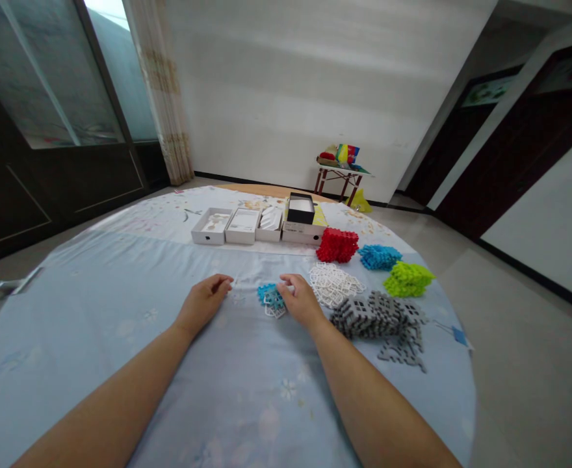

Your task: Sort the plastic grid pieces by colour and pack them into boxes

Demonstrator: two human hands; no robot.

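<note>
My left hand (206,298) is over the tablecloth left of centre, its fingers curled and the tips close to the thumb. Whether anything small is between them I cannot make out. My right hand (299,298) is beside a small pile of blue interlocking plastic pieces (268,294), thumb and index finger apart, the thumb at the pile's right edge. A white lattice piece (275,312) lies at the near side of that pile. Just beyond the right hand is a heap of white lattice pieces (335,286). Stacked grey interlocking pieces (364,317) lie to the right of the right wrist.
Red (337,246), blue (379,257) and lime-green (409,279) piece stacks stand at the right. Behind them, white open boxes (241,235) form a row, with a black-rimmed box (300,218) on another box. The round table (95,312) has a pale blue cloth.
</note>
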